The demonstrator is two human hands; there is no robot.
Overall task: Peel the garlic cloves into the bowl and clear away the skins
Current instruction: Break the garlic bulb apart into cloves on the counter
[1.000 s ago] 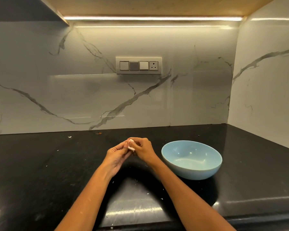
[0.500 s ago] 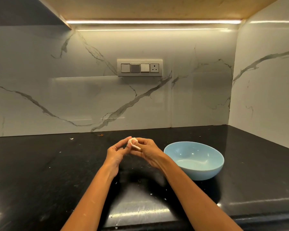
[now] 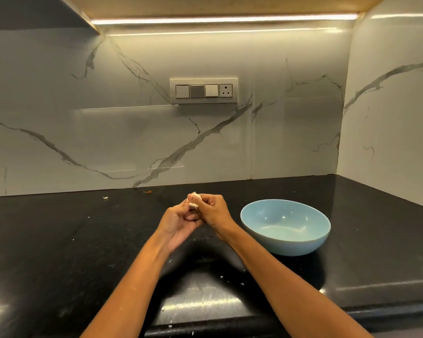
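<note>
Both hands meet above the black counter, left of the bowl. A small white garlic clove (image 3: 194, 199) shows between the fingertips. My left hand (image 3: 178, 222) curls its fingers under the clove and my right hand (image 3: 211, 211) pinches it from the right, fingers bent over it. Most of the clove is hidden by the fingers. The light blue bowl (image 3: 285, 226) stands on the counter to the right of my right hand, and looks empty.
Small white skin flakes (image 3: 231, 280) lie scattered on the black counter (image 3: 59, 252) near its front edge. A skin scrap (image 3: 105, 197) and a brown bit (image 3: 148, 191) lie by the marble back wall. A switch panel (image 3: 203, 91) is on that wall. A side wall closes the right.
The left hand's fingers have curled in closer under the clove, and both hands have turned slightly around it. The bowl has not moved.
</note>
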